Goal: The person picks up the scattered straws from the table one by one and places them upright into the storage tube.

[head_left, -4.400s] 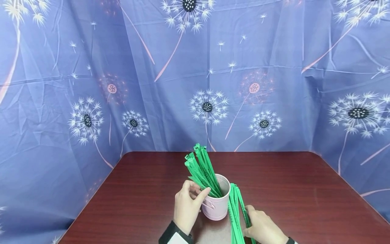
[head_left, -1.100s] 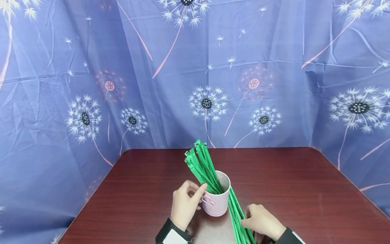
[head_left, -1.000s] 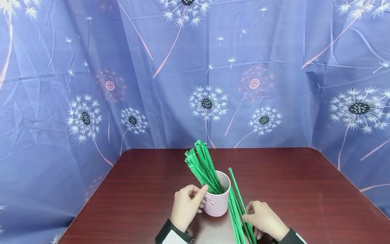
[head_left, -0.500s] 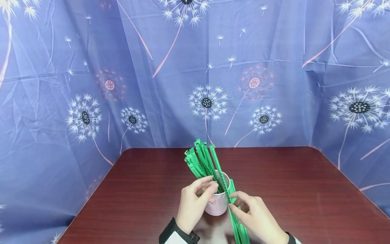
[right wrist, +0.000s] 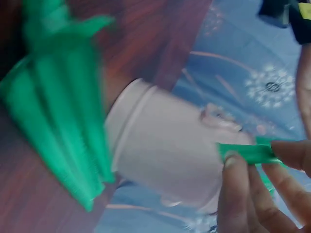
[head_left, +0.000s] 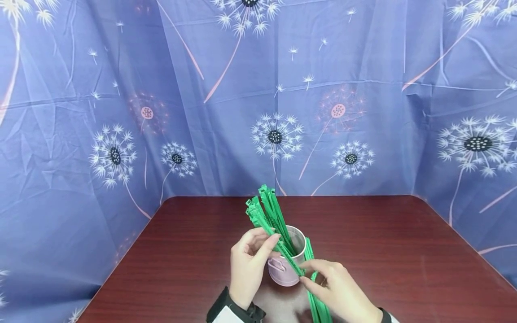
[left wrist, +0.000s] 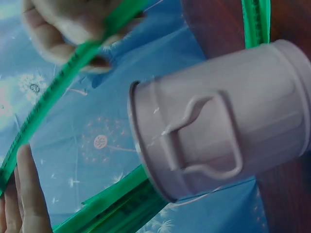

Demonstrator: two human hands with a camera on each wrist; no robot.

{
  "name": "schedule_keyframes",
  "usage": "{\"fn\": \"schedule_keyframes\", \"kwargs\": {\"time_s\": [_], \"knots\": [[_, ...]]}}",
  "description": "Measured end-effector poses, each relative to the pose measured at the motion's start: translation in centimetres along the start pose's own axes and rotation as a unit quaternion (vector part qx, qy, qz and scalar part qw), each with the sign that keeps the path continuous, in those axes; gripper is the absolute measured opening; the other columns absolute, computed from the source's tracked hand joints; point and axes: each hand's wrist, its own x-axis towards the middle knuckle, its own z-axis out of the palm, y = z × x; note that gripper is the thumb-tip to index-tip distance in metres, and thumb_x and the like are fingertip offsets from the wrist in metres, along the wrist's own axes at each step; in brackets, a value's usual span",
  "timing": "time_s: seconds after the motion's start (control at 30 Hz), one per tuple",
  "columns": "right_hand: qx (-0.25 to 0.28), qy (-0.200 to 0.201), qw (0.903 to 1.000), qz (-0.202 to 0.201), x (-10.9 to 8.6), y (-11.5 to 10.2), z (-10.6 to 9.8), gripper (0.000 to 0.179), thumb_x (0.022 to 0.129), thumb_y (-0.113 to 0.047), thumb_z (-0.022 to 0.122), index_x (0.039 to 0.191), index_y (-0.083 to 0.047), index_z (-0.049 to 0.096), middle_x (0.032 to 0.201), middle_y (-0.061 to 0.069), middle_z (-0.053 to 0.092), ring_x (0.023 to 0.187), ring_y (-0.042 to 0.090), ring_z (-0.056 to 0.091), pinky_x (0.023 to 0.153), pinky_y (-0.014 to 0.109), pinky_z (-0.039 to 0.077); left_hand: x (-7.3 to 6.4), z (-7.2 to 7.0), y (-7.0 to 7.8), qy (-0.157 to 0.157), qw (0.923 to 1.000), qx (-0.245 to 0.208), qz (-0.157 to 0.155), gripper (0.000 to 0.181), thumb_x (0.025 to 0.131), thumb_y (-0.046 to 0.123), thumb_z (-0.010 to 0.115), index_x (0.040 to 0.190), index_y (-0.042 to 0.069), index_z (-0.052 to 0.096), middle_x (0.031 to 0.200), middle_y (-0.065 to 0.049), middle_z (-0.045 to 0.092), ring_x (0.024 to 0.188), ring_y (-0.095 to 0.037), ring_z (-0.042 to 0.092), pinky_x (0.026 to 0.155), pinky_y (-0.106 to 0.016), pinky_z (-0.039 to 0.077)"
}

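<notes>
A pink metal bucket [head_left: 284, 271] with a small side handle stands upright on the table, holding a bundle of green cable ties [head_left: 278, 215] that lean left, heads up. One more green cable tie [head_left: 288, 259] slants across the front of its rim. My right hand [head_left: 339, 287] pinches this tie near its lower end. Higher up, my left hand [head_left: 248, 269] has thumb and fingers around the same tie, left of the bucket. In the left wrist view the tie [left wrist: 58, 87] stretches between both hands, beside the bucket [left wrist: 194, 126].
More loose green cable ties [head_left: 319, 307] lie on the table right of the bucket, partly under my right hand. The dark red wooden table [head_left: 363, 233] has a blue dandelion-print cloth [head_left: 226, 134] behind and beside it.
My right hand has picked a cable tie from the loose pile and carried it left to the bucket, tilting it. My left hand has left the bucket's rim and taken hold of the tie.
</notes>
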Motion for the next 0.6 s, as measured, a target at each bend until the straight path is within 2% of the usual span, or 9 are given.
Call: {"fn": "schedule_keyframes", "kwargs": {"time_s": [0.13,0.23,0.37,0.5,0.6], "knots": [[-0.039,-0.028,0.9963,0.071,-0.4,1.2,-0.3,0.019,0.084,-0.011,0.075,0.103,-0.010,0.075,0.084,-0.009,0.069,0.064,-0.005,0.054,0.052,0.020,0.050,0.5,-0.4,0.5,0.033,0.9960,-0.006,0.083,0.023,0.088,0.006,0.070,0.098,-0.015,0.067,0.086,-0.028,0.072,0.069,-0.012,0.071,0.059,-0.036,0.064],[-0.072,-0.078,0.9853,0.134,-0.8,2.3,-0.4,0.025,0.083,-0.017,0.077,0.105,-0.006,0.072,0.082,-0.009,0.065,0.067,-0.001,0.055,0.056,0.026,0.051,0.8,-0.9,0.9,0.060,0.9902,-0.007,0.125,0.021,0.089,0.001,0.068,0.099,-0.017,0.065,0.087,-0.020,0.073,0.073,-0.012,0.072,0.060,-0.034,0.064],[-0.108,-0.121,0.9719,0.170,-1.5,3.6,-0.1,0.034,0.079,-0.028,0.079,0.103,-0.005,0.069,0.076,-0.009,0.057,0.068,0.003,0.050,0.058,0.029,0.047,1.1,-1.4,1.2,0.088,0.9842,-0.006,0.153,0.018,0.089,-0.003,0.067,0.098,-0.018,0.063,0.094,-0.011,0.075,0.076,-0.013,0.073,0.062,-0.033,0.064],[-0.113,-0.131,0.9688,0.177,-2.0,4.2,0.3,0.035,0.078,-0.030,0.080,0.098,-0.006,0.068,0.070,-0.009,0.047,0.067,0.003,0.043,0.056,0.028,0.042,1.3,-1.7,1.0,0.096,0.9817,0.000,0.164,0.015,0.089,-0.005,0.066,0.098,-0.017,0.063,0.096,-0.021,0.074,0.080,-0.015,0.074,0.067,-0.032,0.064],[-0.101,-0.137,0.9659,0.195,-2.0,4.4,0.3,0.032,0.077,-0.022,0.080,0.099,-0.002,0.068,0.068,-0.008,0.047,0.064,0.004,0.044,0.054,0.027,0.043,1.3,-1.7,0.4,0.089,0.9827,0.023,0.161,0.014,0.088,-0.002,0.069,0.097,-0.013,0.067,0.091,-0.024,0.073,0.076,-0.018,0.073,0.067,-0.031,0.064]]}}
